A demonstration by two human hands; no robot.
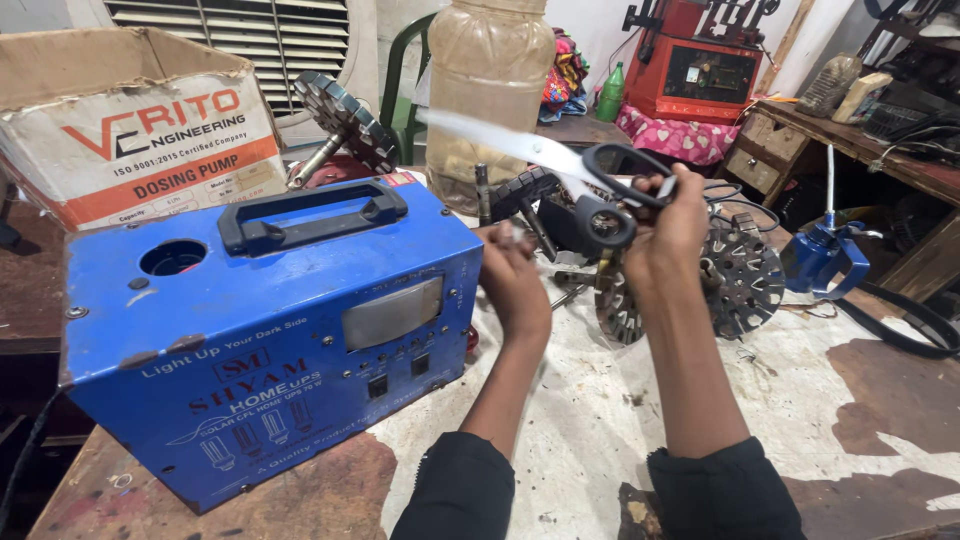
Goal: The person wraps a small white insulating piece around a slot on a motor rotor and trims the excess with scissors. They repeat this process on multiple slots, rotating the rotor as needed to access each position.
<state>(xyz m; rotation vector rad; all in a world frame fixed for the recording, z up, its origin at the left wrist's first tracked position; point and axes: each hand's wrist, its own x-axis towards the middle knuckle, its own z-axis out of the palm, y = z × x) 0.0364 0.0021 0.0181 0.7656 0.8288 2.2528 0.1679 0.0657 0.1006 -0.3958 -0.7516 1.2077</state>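
Right hand [672, 215] grip's pinched through the black-handled steel scissors [560, 165], blades angled up-left to reach whatever small bit the left hand [512, 272] pinches steady just below.

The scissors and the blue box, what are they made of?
The scissors in the right hand: shiny pale blades, likely steel; black handle loops look plastic. The blue box: probably painted sheet metal, given its flat folded panels, screws and scuffed paint; its black handle looks plastic.
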